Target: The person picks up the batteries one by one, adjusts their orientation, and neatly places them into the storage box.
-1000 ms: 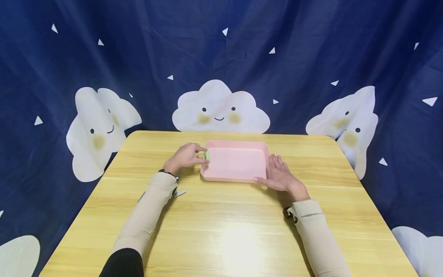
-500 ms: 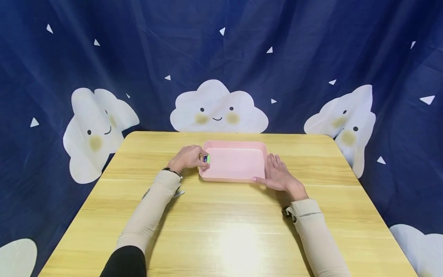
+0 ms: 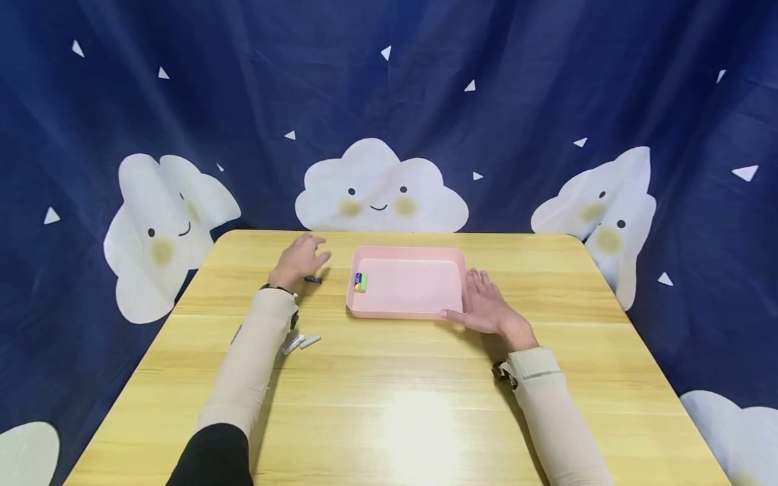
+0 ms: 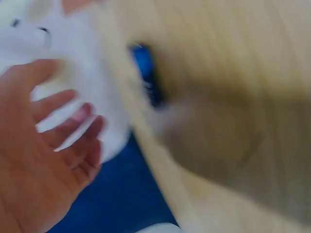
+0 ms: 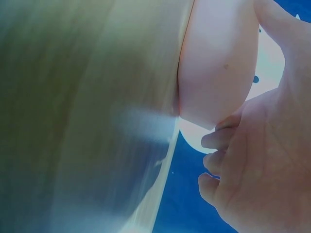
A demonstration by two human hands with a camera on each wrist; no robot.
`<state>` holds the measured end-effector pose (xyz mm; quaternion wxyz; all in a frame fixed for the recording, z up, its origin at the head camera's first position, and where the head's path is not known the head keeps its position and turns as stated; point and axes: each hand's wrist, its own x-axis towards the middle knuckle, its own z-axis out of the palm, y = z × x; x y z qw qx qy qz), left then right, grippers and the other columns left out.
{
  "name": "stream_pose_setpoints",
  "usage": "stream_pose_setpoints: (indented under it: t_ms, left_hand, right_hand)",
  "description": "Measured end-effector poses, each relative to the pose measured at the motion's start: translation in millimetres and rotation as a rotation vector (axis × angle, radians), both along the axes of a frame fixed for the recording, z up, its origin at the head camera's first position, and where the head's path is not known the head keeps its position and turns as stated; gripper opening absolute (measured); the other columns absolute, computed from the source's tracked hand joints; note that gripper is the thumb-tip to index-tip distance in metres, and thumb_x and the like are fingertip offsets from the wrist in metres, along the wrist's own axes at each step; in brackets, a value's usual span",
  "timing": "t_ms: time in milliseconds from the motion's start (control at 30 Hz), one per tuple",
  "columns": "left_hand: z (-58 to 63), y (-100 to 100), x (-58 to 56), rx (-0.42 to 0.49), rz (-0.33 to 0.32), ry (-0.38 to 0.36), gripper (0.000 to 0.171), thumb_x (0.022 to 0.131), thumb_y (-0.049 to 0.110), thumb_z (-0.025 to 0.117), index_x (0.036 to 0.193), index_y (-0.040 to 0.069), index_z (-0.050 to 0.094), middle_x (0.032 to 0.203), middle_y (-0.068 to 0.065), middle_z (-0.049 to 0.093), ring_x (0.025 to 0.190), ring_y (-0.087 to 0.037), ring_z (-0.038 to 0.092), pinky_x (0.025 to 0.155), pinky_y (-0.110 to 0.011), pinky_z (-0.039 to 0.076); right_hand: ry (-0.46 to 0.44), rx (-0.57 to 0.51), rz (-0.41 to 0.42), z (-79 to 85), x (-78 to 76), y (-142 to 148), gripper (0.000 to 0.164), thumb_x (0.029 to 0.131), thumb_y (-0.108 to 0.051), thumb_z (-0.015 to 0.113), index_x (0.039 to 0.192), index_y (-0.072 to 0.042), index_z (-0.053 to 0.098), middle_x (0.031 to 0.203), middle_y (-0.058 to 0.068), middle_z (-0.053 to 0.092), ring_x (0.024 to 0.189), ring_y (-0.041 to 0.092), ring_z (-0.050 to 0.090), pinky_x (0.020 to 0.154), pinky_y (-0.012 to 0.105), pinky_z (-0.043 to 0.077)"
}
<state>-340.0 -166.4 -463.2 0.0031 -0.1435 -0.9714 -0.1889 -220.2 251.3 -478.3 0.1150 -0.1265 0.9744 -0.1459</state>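
Left hand [image 3: 296,262] moves off the tray [image 3: 419,285] to nine o'clock, released, while the right hand [image 3: 488,309], ungrasping, apparently braces its four-o'clock corner.

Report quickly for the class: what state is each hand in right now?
Left hand: open, holding nothing, near the dark blue battery on the table.
Right hand: open, resting against the pink tray.

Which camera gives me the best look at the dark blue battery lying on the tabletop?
The left wrist view: the dark blue battery appears largest there, unobstructed, though blurred. The head view shows it only small, close beside the left hand. The right wrist view does not show it.
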Motion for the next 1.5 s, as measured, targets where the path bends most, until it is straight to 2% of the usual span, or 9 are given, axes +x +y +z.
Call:
stream_pose_setpoints:
  t_ms: [100, 167, 400, 600, 733, 933, 1200, 1400, 1500]
  left_hand:
    - [-6.5, -11, 4.4, -0.073, 0.023, -0.127, 0.043, 0.102, 0.032, 0.059, 0.129, -0.001, 0.066, 0.131, -0.024, 0.064, 0.119, -0.041, 0.062, 0.098, -0.059, 0.051]
    - [-10.8, -14, 5.8, -0.080, 0.026, -0.170, 0.040, 0.100, 0.031, 0.062, 0.122, -0.001, 0.069, 0.128, -0.023, 0.067, 0.117, -0.040, 0.064, 0.098, -0.057, 0.052]
    - [-12.6, -16, 4.3, -0.063, 0.074, -0.150, 0.033, 0.098, 0.032, 0.066, 0.105, 0.000, 0.069, 0.108, -0.018, 0.068, 0.096, -0.032, 0.062, 0.085, -0.048, 0.051]
    - [-11.2, -17, 5.5, -0.103, 0.119, -0.199, 0.048, 0.094, 0.050, 0.067, 0.082, 0.003, 0.064, 0.083, -0.010, 0.056, 0.075, -0.025, 0.054, 0.064, -0.036, 0.043]
    - [-10.0, -17, 5.9, -0.141, 0.146, -0.214, 0.052, 0.089, 0.055, 0.072, 0.071, 0.008, 0.058, 0.073, -0.005, 0.045, 0.066, -0.022, 0.048, 0.058, -0.034, 0.038]
    - [-9.7, -18, 9.7, -0.170, 0.175, -0.212, 0.051, 0.088, 0.053, 0.074, 0.078, 0.005, 0.061, 0.077, -0.008, 0.049, 0.070, -0.024, 0.049, 0.060, -0.036, 0.041]
    - [-10.8, -15, 16.6, -0.197, 0.213, -0.184, 0.057, 0.091, 0.057, 0.069, 0.095, 0.000, 0.066, 0.101, -0.019, 0.067, 0.084, -0.031, 0.061, 0.081, -0.051, 0.054]
    - [-14.7, -11, 11.1, -0.213, 0.234, -0.172, 0.069, 0.091, 0.064, 0.064, 0.106, -0.004, 0.066, 0.112, -0.026, 0.067, 0.099, -0.041, 0.067, 0.086, -0.056, 0.055]
    - [-17.1, -9, 6.4, -0.210, 0.244, -0.151, 0.063, 0.093, 0.061, 0.064, 0.099, -0.002, 0.067, 0.107, -0.024, 0.068, 0.098, -0.041, 0.069, 0.083, -0.055, 0.056]
  right_hand:
    - [-0.004, 0.015, 0.003, -0.4, -0.4, 0, 0.121, 0.093, -0.078, 0.048, 0.161, 0.010, 0.000, 0.170, 0.031, -0.001, 0.159, 0.050, -0.002, 0.128, 0.062, 0.007]
    - [-0.004, 0.022, 0.006, -0.1, -1.3, 0, 0.121, 0.093, -0.078, 0.047, 0.161, 0.010, 0.000, 0.170, 0.031, -0.001, 0.159, 0.050, -0.002, 0.128, 0.062, 0.007]
    - [0.000, 0.007, 0.003, 2.3, -3.0, 0, 0.122, 0.093, -0.079, 0.046, 0.160, 0.011, -0.001, 0.170, 0.031, -0.003, 0.159, 0.050, -0.004, 0.128, 0.062, 0.005]
    - [-0.011, 0.010, 0.001, 1.4, -2.2, 0, 0.122, 0.093, -0.079, 0.046, 0.160, 0.010, -0.002, 0.170, 0.030, -0.004, 0.159, 0.049, -0.004, 0.128, 0.061, 0.004]
    - [-0.012, 0.010, -0.001, 0.7, -2.9, 0, 0.123, 0.093, -0.080, 0.046, 0.161, 0.010, -0.003, 0.170, 0.030, -0.004, 0.159, 0.049, -0.004, 0.128, 0.061, 0.005]
    - [-0.015, -0.004, 0.003, 0.8, -2.2, -1, 0.122, 0.093, -0.078, 0.047, 0.160, 0.011, -0.002, 0.170, 0.031, -0.003, 0.158, 0.050, -0.005, 0.128, 0.063, 0.004]
    - [-0.017, 0.000, -0.002, 1.9, -1.2, -1, 0.121, 0.093, -0.078, 0.047, 0.160, 0.010, -0.002, 0.170, 0.030, -0.004, 0.159, 0.049, -0.005, 0.128, 0.062, 0.004]
    - [-0.016, -0.005, -0.007, 1.6, -0.9, 0, 0.122, 0.093, -0.079, 0.047, 0.161, 0.010, -0.002, 0.170, 0.030, -0.004, 0.159, 0.050, -0.005, 0.128, 0.062, 0.004]
    - [-0.011, -0.008, -0.004, 0.7, -1.3, 0, 0.122, 0.093, -0.079, 0.047, 0.161, 0.010, -0.002, 0.170, 0.030, -0.004, 0.159, 0.050, -0.004, 0.128, 0.062, 0.004]
